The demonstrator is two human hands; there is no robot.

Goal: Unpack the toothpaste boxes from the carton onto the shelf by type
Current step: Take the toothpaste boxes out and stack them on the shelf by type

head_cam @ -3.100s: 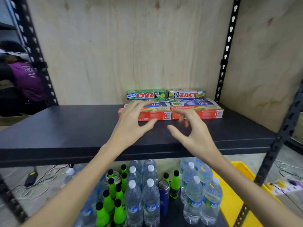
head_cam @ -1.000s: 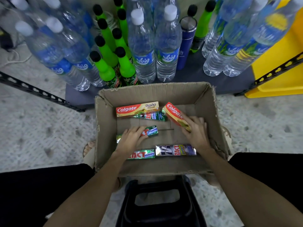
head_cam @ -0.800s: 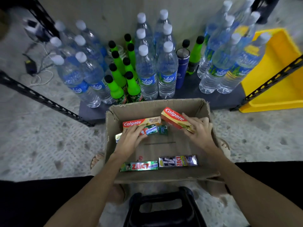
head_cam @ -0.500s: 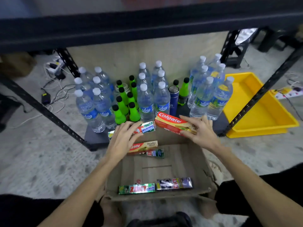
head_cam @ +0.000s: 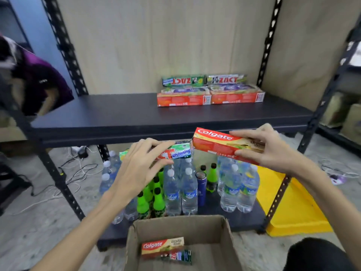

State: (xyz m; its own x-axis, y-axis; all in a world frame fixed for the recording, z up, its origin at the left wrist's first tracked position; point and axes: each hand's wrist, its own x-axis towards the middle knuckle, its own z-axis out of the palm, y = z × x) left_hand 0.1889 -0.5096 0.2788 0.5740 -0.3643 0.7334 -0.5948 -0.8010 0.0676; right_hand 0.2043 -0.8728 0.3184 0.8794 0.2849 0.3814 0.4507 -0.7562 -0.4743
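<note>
Carrying up two boxes, fingers of left hand (head_cam: pixel 136 171) pinching green box (head_cam: pixel 175 152), right hand (head_cam: pixel 267 151) red box (head_cam: pixel 220 145); next, sorting onto shelf (head_cam: pixel 136 114) stacks.

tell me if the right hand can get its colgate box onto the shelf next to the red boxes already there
Probably yes. The right hand holds the Colgate box just before the shelf edge, and bare shelf lies open in front of the red boxes, nothing between.

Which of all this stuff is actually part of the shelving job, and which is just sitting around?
Part of the job:
left hand, green whitening box
right hand, red Colgate box
carton
shelf
stacked boxes

Just sitting around:
water bottles
green bottles
yellow tray
cables
</note>
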